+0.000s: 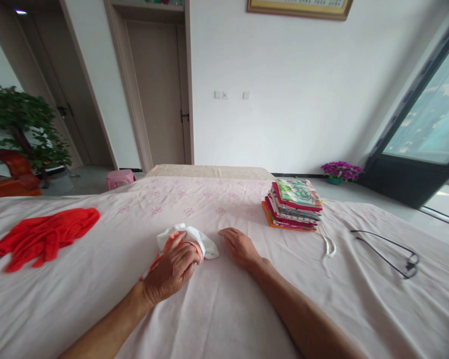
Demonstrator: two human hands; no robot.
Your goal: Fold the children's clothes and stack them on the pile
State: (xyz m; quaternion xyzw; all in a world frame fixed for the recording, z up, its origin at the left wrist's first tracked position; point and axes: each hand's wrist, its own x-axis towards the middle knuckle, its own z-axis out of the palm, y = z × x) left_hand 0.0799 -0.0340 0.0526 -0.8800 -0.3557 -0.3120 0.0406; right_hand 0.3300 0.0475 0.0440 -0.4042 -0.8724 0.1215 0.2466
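My left hand [176, 265] is closed over a bunched white and orange cloth [206, 244], its fingers curled into the folds. Part of that cloth is hidden under the palm. Just to the right, my right hand [240, 247] rests on the pale sheet [217, 309], palm down and fingers loosely extended, apart from the cloth and holding nothing. Beyond it on the right stands a stack of folded patterned fabric [294, 205] in red, white, green and orange. White strings [328, 248] trail from near its base.
A crumpled red garment [56, 233] lies at the left of the sheet. Dark-framed glasses [392, 251] lie at the right. Past the sheet are a pink stool [120, 178], a potted plant [20, 127], purple flowers [342, 170] and a closed door [155, 89].
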